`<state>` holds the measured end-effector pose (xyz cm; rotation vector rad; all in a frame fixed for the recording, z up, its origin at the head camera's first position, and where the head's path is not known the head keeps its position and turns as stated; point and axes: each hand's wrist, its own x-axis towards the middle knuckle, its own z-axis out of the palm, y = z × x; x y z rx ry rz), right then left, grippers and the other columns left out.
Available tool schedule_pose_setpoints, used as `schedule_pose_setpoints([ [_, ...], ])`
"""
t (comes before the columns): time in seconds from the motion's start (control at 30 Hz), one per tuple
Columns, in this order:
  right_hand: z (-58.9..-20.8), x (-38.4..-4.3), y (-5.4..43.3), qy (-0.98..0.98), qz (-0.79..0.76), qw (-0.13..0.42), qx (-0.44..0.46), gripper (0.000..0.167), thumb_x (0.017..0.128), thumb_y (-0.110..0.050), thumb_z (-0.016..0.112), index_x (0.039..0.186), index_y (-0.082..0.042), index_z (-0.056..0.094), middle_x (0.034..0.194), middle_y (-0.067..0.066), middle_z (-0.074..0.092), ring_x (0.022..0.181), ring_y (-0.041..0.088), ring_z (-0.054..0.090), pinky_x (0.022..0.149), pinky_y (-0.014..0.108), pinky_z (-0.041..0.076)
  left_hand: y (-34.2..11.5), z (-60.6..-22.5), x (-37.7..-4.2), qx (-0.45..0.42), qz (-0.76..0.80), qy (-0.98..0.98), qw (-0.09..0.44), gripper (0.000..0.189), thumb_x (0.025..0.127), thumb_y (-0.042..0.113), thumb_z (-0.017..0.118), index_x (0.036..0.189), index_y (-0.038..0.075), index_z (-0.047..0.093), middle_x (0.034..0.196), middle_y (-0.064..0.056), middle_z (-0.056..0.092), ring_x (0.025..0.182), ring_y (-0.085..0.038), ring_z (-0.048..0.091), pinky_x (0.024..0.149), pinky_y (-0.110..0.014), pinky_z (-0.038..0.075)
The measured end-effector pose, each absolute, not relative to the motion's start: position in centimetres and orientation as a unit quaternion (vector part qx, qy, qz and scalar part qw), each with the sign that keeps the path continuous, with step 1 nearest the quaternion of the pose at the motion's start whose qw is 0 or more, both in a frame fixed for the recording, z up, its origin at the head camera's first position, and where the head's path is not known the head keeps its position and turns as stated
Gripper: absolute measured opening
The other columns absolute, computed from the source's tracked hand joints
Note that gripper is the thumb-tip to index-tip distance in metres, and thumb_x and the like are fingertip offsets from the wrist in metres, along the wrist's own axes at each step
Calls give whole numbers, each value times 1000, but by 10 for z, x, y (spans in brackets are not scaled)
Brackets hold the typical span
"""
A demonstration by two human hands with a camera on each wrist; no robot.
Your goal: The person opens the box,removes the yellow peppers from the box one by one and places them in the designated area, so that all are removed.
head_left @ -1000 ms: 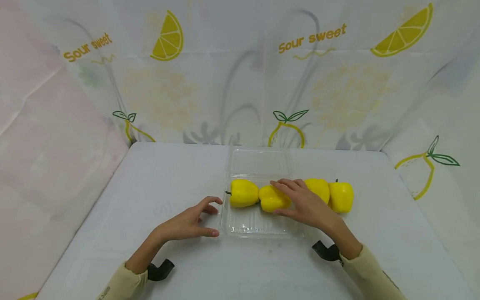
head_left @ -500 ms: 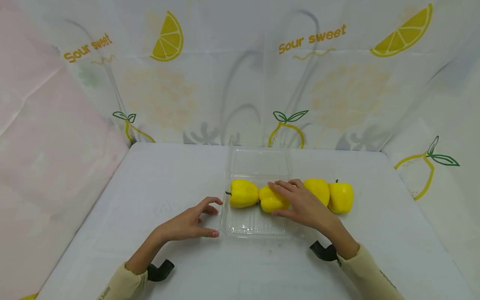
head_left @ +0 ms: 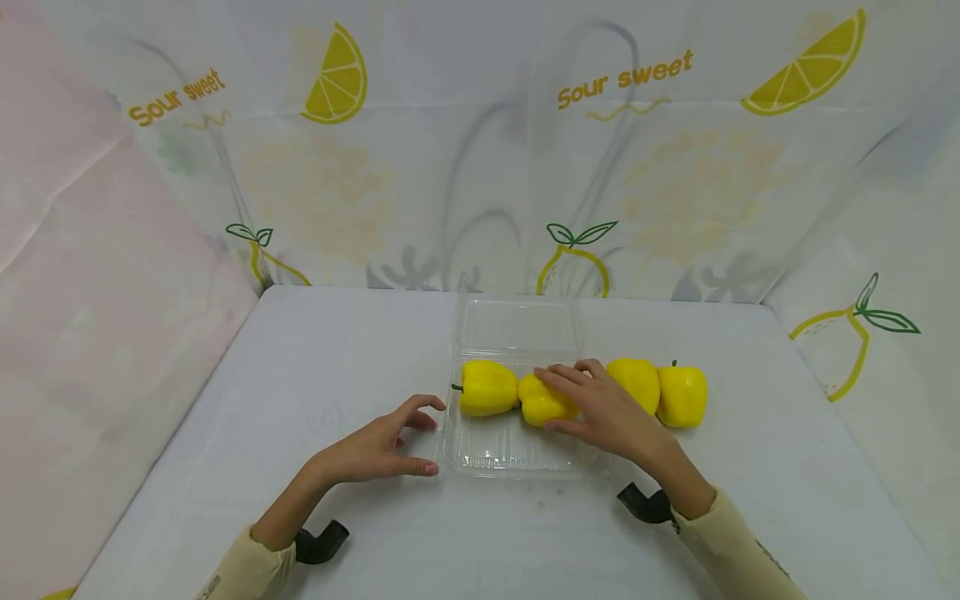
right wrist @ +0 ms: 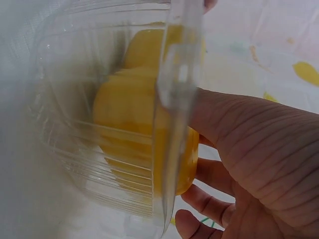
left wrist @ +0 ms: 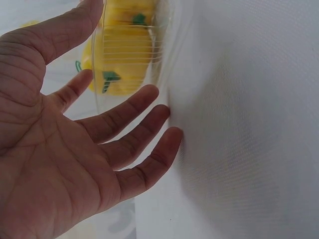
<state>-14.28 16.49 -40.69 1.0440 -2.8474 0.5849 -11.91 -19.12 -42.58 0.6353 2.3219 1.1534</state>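
Note:
A clear plastic clamshell container (head_left: 495,446) lies with its lid folded back, holding two yellow bell peppers. The left pepper (head_left: 487,388) has its stem toward the container's left wall. Around the second pepper (head_left: 546,402), at the right side of the container, my right hand (head_left: 611,410) curls its thumb and fingers; the right wrist view shows this pepper (right wrist: 124,112) through the clear wall, with the fingers past the rim. My left hand (head_left: 367,448) stays just left of the container, fingers loosely spread and holding nothing, fingertips near the wall in the left wrist view.
Two more yellow peppers stand right of the container: one (head_left: 636,382) partly behind my right hand, the other (head_left: 682,397) beside it. The open lid (head_left: 521,323) lies toward the back. A printed cloth wall (head_left: 420,167) borders the white table (head_left: 337,333).
My right hand has shifted very slightly to the left over the second pepper. The left hand, the container and the other peppers stay where they were.

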Motion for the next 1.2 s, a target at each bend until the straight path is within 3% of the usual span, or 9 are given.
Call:
schedule_pose_setpoints([
  [1.2,-398,-139,172,-922,195,30,332,71,80,-38,83,141,-15,53,132,4,57,114,27,47,93,44,45,-192,-427,-120,233,421,845,235,73,84,33,80,141,29,34,131,-7,55,124,-26,50,98,-53,41],
])
